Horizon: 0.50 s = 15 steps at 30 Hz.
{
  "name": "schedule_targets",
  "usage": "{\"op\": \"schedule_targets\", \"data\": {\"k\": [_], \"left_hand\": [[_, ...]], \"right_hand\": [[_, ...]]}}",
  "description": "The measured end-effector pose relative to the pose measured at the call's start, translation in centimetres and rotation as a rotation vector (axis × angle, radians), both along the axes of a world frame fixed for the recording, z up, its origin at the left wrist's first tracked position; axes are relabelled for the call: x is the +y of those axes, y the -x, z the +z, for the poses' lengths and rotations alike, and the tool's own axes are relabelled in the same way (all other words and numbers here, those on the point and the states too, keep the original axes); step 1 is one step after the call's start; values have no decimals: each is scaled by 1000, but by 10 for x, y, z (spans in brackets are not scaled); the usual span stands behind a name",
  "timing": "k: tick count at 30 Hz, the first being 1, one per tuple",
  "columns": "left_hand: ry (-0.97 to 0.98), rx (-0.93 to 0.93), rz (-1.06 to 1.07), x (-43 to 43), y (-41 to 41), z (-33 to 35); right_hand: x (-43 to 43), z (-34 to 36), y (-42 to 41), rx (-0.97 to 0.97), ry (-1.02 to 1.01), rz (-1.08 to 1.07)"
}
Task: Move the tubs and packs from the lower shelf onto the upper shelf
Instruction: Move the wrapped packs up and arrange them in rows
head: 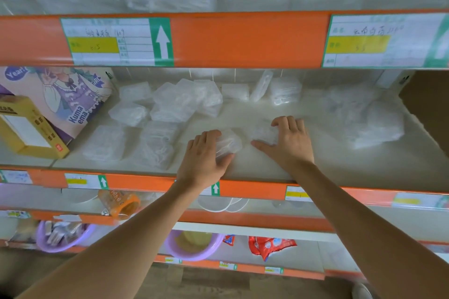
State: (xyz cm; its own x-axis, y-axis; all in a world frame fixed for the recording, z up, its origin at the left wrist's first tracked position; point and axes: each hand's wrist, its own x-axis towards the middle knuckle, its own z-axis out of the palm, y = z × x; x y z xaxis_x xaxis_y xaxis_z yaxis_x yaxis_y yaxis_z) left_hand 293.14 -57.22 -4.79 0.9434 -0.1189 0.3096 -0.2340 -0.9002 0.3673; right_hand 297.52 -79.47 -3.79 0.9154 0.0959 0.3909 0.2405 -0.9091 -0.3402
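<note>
Left hand (206,153) grips a clear tub (229,143), fingers curled over it, thumb at its near edge. Right hand (290,143) clasps a second clear tub (263,132) just beside the first. Both tubs rest mid-way along the white shelf (267,170).

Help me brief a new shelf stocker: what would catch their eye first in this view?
Two bare hands in the middle of the shelf: the left hand grips a clear tub, the right hand holds a clear pack. Above runs a bright orange rail with a white-arrow label; a cartoon box stands at far left.
</note>
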Motion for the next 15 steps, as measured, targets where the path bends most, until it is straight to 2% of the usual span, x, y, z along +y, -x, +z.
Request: {"op": "schedule_targets", "data": {"k": [4, 8, 12, 15], "left_hand": [[68, 15, 0, 1, 0, 1], [119, 64, 17, -1, 1, 5], [216, 202, 33, 3, 7, 18], [269, 226, 23, 6, 19, 30]], "right_hand": [[3, 6, 4, 164, -23, 47], [3, 13, 18, 201, -43, 26], [-10, 28, 41, 256, -18, 22], [-24, 42, 60, 227, -42, 7]]}}
